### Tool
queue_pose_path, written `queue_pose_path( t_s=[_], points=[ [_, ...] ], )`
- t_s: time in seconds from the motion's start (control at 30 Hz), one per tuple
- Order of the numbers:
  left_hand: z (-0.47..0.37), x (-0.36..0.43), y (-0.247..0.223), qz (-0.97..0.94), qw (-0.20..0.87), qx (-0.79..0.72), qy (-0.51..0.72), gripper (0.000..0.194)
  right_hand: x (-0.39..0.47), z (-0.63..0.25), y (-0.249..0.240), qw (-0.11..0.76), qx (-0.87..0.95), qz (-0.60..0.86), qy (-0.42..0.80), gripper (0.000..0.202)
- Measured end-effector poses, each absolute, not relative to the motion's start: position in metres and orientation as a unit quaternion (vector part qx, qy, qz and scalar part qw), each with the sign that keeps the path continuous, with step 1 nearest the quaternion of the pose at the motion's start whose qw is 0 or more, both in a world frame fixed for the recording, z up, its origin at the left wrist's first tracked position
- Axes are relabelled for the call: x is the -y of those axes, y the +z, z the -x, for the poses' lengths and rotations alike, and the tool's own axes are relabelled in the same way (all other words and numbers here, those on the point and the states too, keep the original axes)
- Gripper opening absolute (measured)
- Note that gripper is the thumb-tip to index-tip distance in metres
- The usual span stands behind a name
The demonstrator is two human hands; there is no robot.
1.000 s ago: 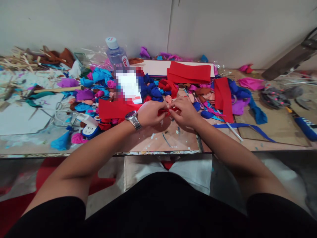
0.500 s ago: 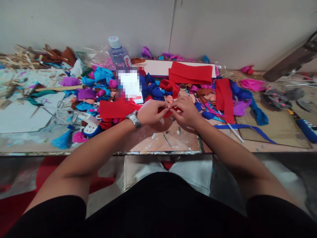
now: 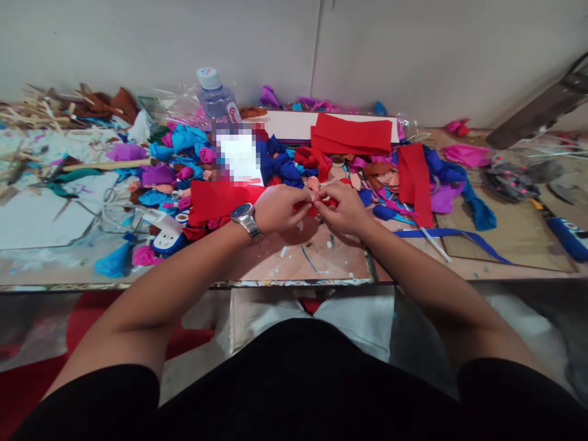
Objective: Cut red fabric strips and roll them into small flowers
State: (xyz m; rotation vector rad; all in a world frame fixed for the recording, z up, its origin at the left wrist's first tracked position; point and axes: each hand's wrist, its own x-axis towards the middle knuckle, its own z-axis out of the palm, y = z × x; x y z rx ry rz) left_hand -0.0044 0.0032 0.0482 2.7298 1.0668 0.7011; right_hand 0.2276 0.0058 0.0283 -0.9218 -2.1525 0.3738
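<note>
My left hand (image 3: 285,209), with a metal watch (image 3: 247,219) on its wrist, pinches one end of a red strip (image 3: 225,201) that stretches out to the left. Close against it, my right hand (image 3: 342,208) has its fingers closed on red material, and the fingertips of both hands nearly meet. Most of what lies between the fingertips is hidden. Just behind the hands sits a small peach rolled piece (image 3: 313,183). Folded red strips (image 3: 353,133) lie on a white board further back, and another red strip (image 3: 416,184) lies to the right.
A bottle (image 3: 218,101) stands at the back beside a blurred phone (image 3: 241,159). Colourful crumpled pieces surround my hands. A power socket (image 3: 168,236) and white cable lie left, with green-handled pliers (image 3: 68,182). A blue strip (image 3: 459,234) and a dark cylinder (image 3: 535,110) are right.
My left wrist has turned slightly, bringing the watch face into view. The red strip's left part has shifted and looks broader. More red shows by my right fingers.
</note>
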Motion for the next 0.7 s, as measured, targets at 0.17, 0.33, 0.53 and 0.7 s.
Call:
queue_pose_path(
  t_s=[0.17,0.33,0.53,0.7],
  points=[
    [0.008,-0.005,0.050,-0.896,0.096,-0.374,0.222,0.032,-0.006,-0.229,0.030,0.351,0.854,0.359,0.137,0.009],
    [0.011,-0.006,0.059,-0.895,0.106,-0.382,0.206,0.032,-0.007,-0.229,0.030,0.346,0.854,0.368,0.127,0.005],
    [0.014,-0.007,0.066,-0.889,0.127,-0.396,0.191,0.031,-0.005,-0.230,0.032,0.351,0.850,0.367,0.139,0.011],
    [0.014,-0.008,0.068,-0.888,0.195,-0.369,0.192,0.028,-0.004,-0.229,0.034,0.339,0.860,0.358,0.132,0.015]
  ],
)
